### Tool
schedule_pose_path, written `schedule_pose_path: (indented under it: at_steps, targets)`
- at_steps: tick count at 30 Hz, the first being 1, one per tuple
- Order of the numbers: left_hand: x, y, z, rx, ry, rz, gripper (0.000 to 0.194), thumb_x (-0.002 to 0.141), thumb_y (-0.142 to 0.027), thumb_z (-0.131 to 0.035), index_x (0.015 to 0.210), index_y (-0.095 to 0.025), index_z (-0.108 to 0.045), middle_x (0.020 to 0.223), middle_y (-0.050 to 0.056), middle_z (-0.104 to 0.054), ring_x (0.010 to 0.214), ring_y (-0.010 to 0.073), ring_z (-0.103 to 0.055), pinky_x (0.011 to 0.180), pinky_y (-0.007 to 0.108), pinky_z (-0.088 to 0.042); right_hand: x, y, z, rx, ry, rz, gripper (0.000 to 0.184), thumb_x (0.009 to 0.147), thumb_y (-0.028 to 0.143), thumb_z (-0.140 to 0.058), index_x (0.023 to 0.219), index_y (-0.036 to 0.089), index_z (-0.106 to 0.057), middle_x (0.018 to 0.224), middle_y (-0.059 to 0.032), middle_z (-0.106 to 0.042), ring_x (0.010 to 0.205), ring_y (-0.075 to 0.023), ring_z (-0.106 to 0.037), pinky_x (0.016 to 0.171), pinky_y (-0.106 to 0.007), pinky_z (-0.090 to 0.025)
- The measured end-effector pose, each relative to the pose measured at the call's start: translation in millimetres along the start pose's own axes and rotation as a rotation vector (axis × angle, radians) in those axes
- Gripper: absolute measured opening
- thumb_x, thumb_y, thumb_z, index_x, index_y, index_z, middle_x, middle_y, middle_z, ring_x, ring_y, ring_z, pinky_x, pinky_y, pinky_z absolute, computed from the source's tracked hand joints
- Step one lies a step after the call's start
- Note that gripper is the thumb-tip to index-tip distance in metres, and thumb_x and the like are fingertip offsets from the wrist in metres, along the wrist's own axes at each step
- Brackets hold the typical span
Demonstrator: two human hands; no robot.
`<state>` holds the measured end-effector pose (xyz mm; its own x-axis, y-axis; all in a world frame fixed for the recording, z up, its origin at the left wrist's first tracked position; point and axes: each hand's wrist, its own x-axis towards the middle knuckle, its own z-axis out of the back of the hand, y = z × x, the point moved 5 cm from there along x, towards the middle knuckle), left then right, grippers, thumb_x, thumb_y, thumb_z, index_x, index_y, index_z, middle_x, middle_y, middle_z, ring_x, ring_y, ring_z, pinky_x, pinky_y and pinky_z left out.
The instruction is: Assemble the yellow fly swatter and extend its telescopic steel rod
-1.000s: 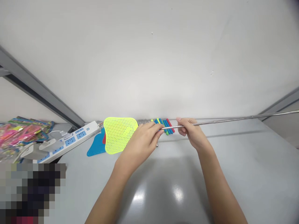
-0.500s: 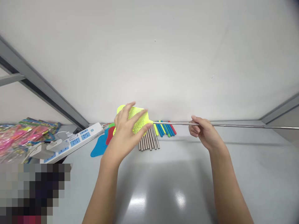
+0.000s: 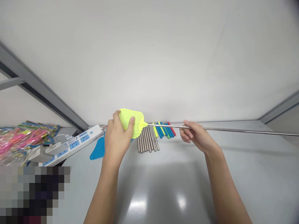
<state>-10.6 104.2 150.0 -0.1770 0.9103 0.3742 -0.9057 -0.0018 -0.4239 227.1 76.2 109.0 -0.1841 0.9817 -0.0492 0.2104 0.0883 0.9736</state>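
Observation:
A yellow-green fly swatter [image 3: 137,119] with a perforated head is held level above the table. My left hand [image 3: 118,132] is closed on the far left edge of its head, thumb across the front. The long thin metal rod of the swatter runs right, past the frame's edge. Around that rod my right hand [image 3: 192,133] is closed, thumb on top and fingers curled beneath. Behind and below lie several metal tubes [image 3: 147,141] side by side, and several coloured handles [image 3: 164,130] in blue, yellow, green and red.
A blue swatter head [image 3: 97,151] lies flat left of my left hand. Farther left, a white power strip [image 3: 80,141] has chargers plugged in, beside a heap of plastic-wrapped colourful packs [image 3: 25,137]. A pale wall [image 3: 163,62] rises behind the table.
My left hand has gone from spread fingers over the swatter head to gripping its left edge. My right hand has shifted slightly left along with the rod.

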Motion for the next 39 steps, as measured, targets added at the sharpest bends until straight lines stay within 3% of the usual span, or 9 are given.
schedule_pose_path:
  at_steps: [8,39]
  targets:
    - [-10.1,-12.9,6.3,0.243,-0.129,0.056,0.065,0.080,-0.057,-0.028,0.126,-0.011,-0.034,0.093,0.016,-0.052,0.091,0.0326,-0.052,0.076,0.043,-0.039,0.2,-1.4,-6.0,-0.019,0.051,-0.003,0.046,0.084,0.036,-0.036,0.043,0.016,-0.035,0.046,-0.0001,-0.041,0.044,-0.0087,-0.036,0.050,-0.026,-0.026]
    - [-29.0,-38.1,2.2,0.236,-0.120,0.012,0.068,0.081,-0.056,-0.026,0.129,-0.008,-0.031,0.087,0.016,-0.047,0.085,0.0303,-0.049,0.073,0.042,-0.039,6.2,-8.0,-24.3,0.057,0.095,0.005,0.047,0.085,0.041,-0.034,0.046,0.016,-0.038,0.047,0.0004,-0.042,0.044,-0.0078,-0.035,0.047,-0.024,-0.027]
